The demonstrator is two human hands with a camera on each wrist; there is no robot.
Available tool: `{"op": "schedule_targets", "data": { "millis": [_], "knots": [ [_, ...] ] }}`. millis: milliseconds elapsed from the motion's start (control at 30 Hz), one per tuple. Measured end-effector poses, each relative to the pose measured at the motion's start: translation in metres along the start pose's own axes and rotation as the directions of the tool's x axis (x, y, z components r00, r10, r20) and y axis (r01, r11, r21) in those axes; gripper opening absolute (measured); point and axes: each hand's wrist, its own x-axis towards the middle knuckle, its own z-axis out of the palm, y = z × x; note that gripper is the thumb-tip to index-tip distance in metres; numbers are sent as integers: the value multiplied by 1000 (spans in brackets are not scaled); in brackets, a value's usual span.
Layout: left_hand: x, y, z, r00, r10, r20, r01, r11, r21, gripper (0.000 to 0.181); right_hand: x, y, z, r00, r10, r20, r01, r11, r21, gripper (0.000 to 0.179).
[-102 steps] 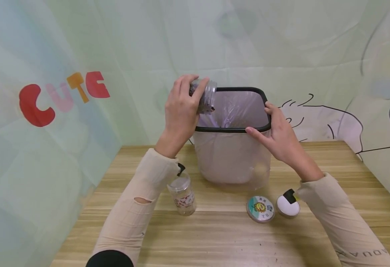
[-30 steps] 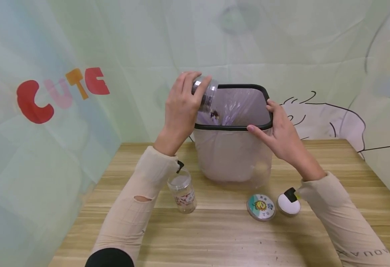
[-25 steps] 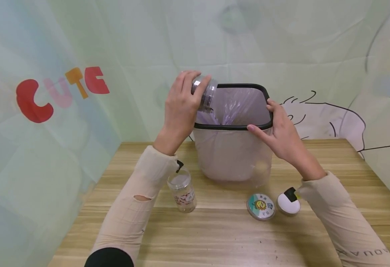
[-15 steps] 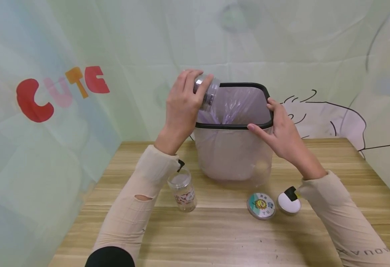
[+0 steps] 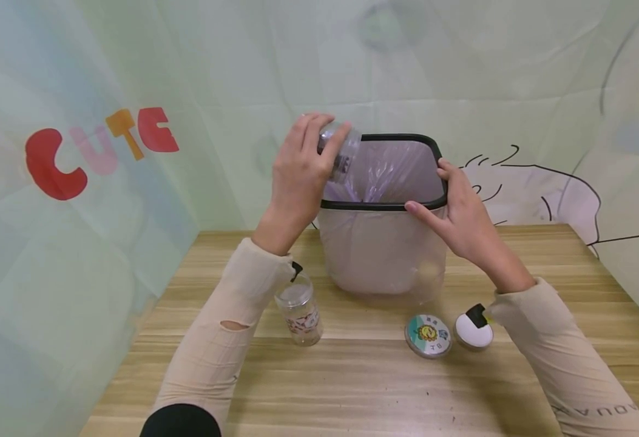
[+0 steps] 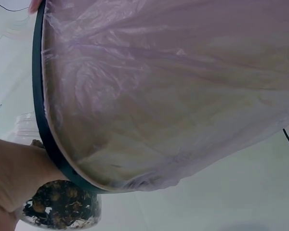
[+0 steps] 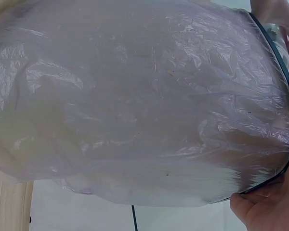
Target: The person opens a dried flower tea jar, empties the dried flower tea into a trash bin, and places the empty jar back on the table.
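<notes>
My left hand (image 5: 297,173) grips a clear jar (image 5: 349,150), tipped mouth-down over the left side of a trash can (image 5: 385,252). Dark dried bits (image 6: 60,204) fill the jar's base in the left wrist view. A thin purplish plastic liner (image 5: 392,173) lines the can and folds over its outside, beneath a black rim ring (image 5: 371,206). At the can's right corner, my right hand (image 5: 463,215) holds this ring, thumb in front and fingers behind. The right wrist view shows that thumb (image 7: 243,207) at the rim, against the liner.
Under my left forearm stands a second clear jar (image 5: 304,321) with a printed band. A round lid with a sunflower label (image 5: 428,335) and a white round lid (image 5: 473,332) lie in front of the can. Dark crumbs dot the wooden table (image 5: 352,388); a printed curtain (image 5: 232,176) hangs behind.
A dark clump that was dropping from the jar's mouth about a second ago is gone from view. The jar has shifted slightly right and tips further down; my right hand keeps its place.
</notes>
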Motion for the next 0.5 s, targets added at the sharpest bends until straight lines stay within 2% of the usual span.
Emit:
{"op": "schedule_targets", "data": {
  "millis": [300,500],
  "knots": [
    [-3,0,0,999,32,-9,-31,997,67,46,-2,0,0,1000,6,8,-6,1000,1,96],
    [-2,0,0,999,39,-22,-38,997,70,46,-1,0,1,1000,-1,0,1,1000,3,95]
  ]
}}
